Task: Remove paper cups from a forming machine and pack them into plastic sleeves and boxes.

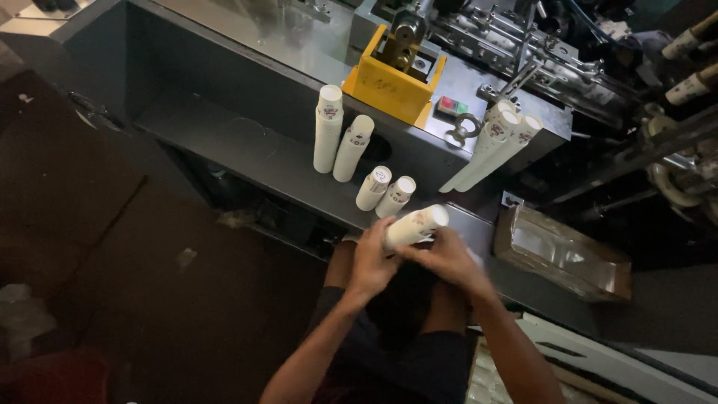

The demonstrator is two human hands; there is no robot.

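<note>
Both my hands hold a short stack of white paper cups (416,225) above the front edge of a grey machine shelf (247,153). My left hand (372,260) wraps the stack's lower end and my right hand (447,258) grips it from the right side. The stack lies tilted, its open mouth pointing up and to the right. Just beyond it stand two short cup stacks (384,191). Further back stand two taller cup stacks (340,138), and a long leaning bundle of cup stacks (493,146) rests against the machine at the right.
A yellow metal guard (390,84) sits on the machine top, with a red and green switch (451,105) beside it. A clear plastic bag in a box (561,254) lies at the right. Machine rods and rollers fill the upper right. Dark floor at the left.
</note>
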